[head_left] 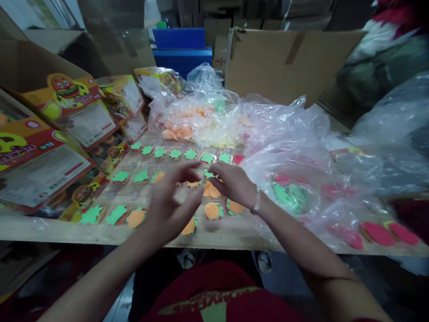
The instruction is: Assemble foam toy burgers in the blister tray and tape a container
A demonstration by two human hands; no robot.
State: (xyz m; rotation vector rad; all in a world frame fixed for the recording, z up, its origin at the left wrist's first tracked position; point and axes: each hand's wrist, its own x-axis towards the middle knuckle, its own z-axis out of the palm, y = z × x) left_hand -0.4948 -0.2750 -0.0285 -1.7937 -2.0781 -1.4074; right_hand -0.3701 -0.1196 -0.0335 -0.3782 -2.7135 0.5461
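Both my hands hover over clear plastic trays (pixel 134 195) on the table, filled in rows with burger-shaped pieces. My left hand (pixel 172 199) is blurred; its fingers are curved, the thumb stands apart, and nothing shows between them. Closed beside it, my right hand (pixel 233 181) has orange round slices (pixel 212 191) under its thumb, lying off the line of the tray cups. Jagged green leaf pieces (pixel 119 177) top many cups. In others, an orange slice (pixel 213 210) lies on the green. One red piece (pixel 238 159) sits at the far row's right end.
Printed burger display boxes (pixel 83 118) stand along the left. Clear bags of orange pieces (pixel 179 132) lie behind the trays; a bag with green pieces (pixel 290 197) is at right. Red pieces (pixel 377 233) lie near the right front edge. A large carton (pixel 278 67) stands behind.
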